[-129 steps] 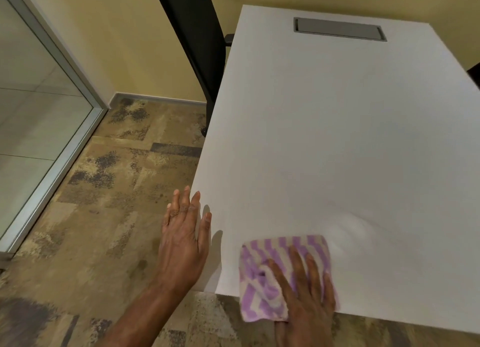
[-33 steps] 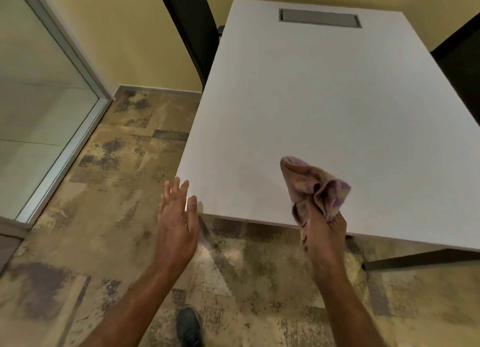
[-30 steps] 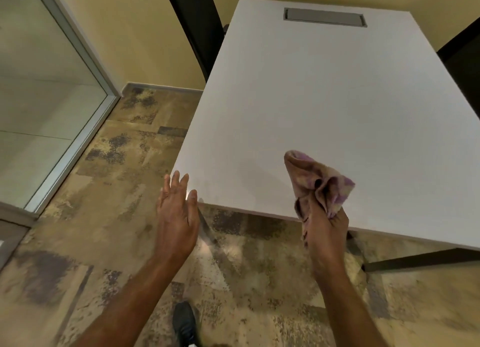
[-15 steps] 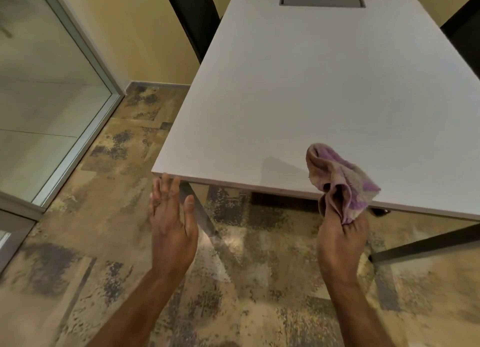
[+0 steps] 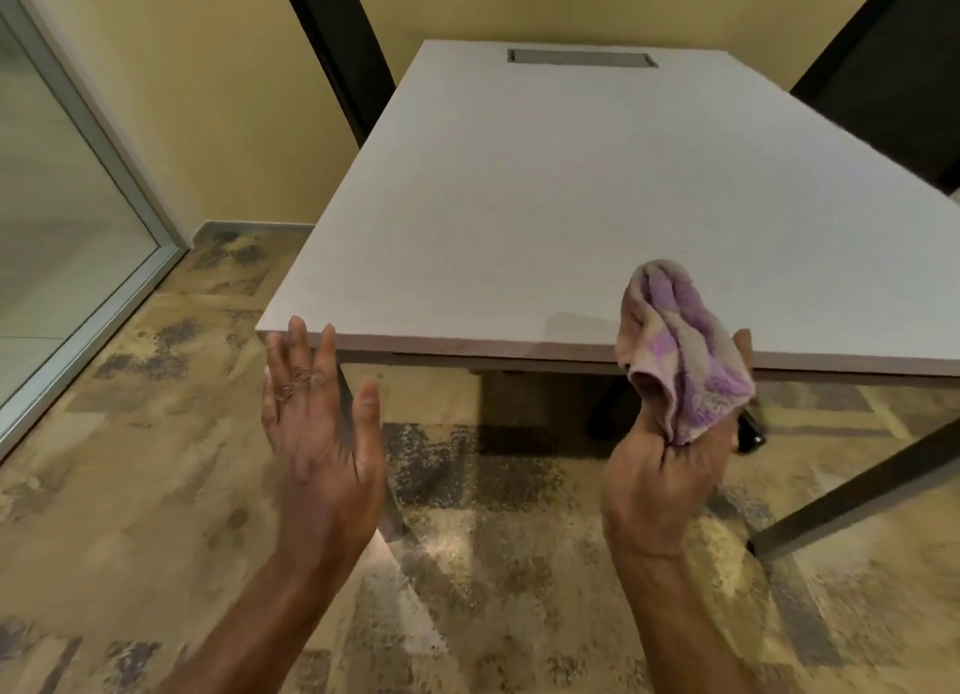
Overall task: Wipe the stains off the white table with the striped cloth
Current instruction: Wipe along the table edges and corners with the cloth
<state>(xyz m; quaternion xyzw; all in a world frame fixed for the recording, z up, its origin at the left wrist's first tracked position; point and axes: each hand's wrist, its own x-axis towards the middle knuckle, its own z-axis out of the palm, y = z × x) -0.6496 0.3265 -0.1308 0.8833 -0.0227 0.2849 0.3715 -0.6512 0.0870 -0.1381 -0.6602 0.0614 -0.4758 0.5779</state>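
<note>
White surface (image 5: 545,215): top looks clean from here, no stains visible. Striped cloth (image 5: 680,350) bunched in right hand (image 5: 665,475), grip clamped on its lower folds, held in air at the near edge, not touching. Purple and off-white, looks grubby. Soft, light, floppy; best palmed flat to wipe. Left hand (image 5: 317,433) empty, fingers spread, off the surface.

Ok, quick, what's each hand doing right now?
Left hand: open, fingers spread, holding nothing, off the table.
Right hand: closed on the bunched cloth, lifted clear of the table.
</note>
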